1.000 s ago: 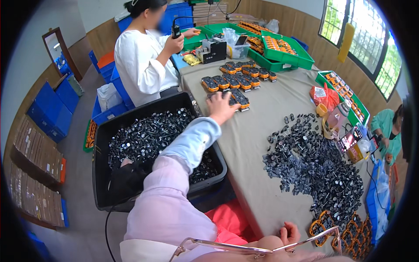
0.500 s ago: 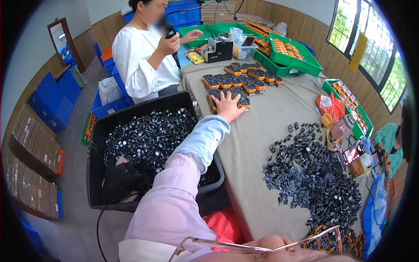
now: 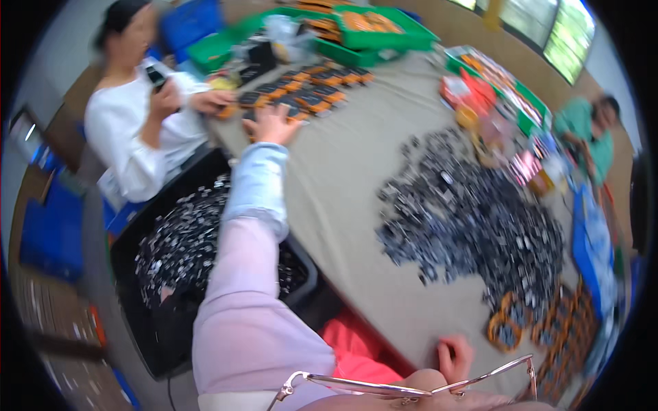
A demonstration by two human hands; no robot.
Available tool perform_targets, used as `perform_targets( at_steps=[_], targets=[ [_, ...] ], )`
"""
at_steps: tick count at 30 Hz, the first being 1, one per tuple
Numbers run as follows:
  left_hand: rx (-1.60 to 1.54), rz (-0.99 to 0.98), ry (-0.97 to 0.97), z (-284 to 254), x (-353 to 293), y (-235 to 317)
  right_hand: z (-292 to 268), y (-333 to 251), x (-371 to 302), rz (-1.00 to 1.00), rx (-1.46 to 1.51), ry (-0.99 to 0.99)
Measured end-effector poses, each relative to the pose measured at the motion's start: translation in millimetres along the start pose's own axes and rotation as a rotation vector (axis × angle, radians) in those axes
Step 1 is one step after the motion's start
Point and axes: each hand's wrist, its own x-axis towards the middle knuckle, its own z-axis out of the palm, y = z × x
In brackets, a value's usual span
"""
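Orange-and-black units [image 3: 319,98] sit in close rows, beyond and left of the dark pile [image 3: 473,226] of loose pieces; tight rows probably keep them together. Left hand [image 3: 272,123] lies over the nearest ones, fingers spread wide, palm down, a pose that seems suited to covering or steadying several at once. Can't tell if it grips any. Right hand [image 3: 456,357] is on the near side of the pile, fingers curled; can't tell if anything is inside. Black tub [image 3: 307,286] stands left of the pile, apart from it, probably there for easy reach; forearm hides part of its contents. Co-worker in white [image 3: 130,154], far left of the pile, holds a dark handheld device [image 3: 156,77]; other hand is near the rows, contact too blurred to tell. Glasses [image 3: 370,389], nearer than the pile, hide some foreground. Heavy blur; unit details lost.
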Motion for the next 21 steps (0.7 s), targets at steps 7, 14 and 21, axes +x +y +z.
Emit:
perform_targets(
  at_steps=[7,14,21],
  targets=[
    [-0.336,0.378,0.411,20.6,-51.5,59.2,-13.8,-14.3,7.0,0.024,0.054,-0.008],
    [-0.782,1.053,0.032,-75.4,-255.5,123.0,-94.7,22.7,-12.7,0.047,-0.703,0.474],
    [-0.775,1.226,-0.104,-85.5,-343.0,154.7,-94.8,33.9,-53.0,0.189,-0.753,0.308]
  ],
)
